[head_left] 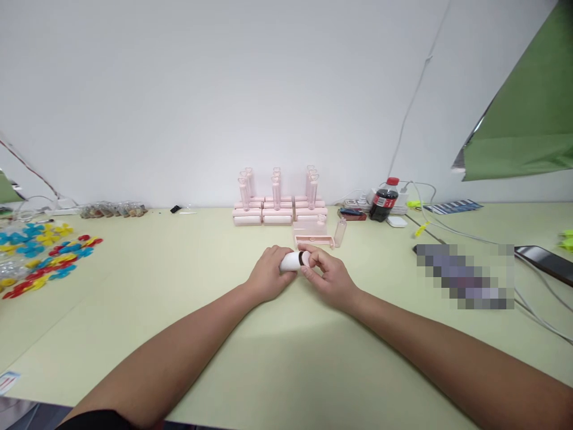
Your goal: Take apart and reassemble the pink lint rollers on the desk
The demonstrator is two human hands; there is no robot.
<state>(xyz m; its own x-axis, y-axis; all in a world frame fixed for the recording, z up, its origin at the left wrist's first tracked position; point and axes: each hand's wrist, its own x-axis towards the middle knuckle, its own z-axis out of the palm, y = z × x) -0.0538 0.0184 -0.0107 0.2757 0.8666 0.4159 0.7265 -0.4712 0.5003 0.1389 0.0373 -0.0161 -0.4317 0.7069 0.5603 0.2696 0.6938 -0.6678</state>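
White, with a dark band and a pale pink end piece point(306, 258) at its right end: that is the small roller point(290, 262) in my hands, seen from my head camera. It lies between my palms, its long axis running left to right, the pink end a touch farther away than the other. My left hand point(271, 273) is wrapped round the white body, covering its left end; my right hand point(330, 278) is curled in at the right, thumb and fingers pinching the pink piece, so the right hand is the nearer to that end. Just beyond my fingers lies an open pink case point(313, 240), its length also left to right; whether a fingertip touches it I can't tell. A clear pink sleeve point(341, 232) stands at the case's right end, and farther off are rows of pink rollers point(278, 213) with upright pieces among them.

For writing, there's little I can read. The dark drink bottle point(385, 200) at far right has a red cap and a red label with white lettering, too small to make out. The sticker point(8, 381) at the near left edge of the table point(188, 340) carries red and blue marks, also illegible.
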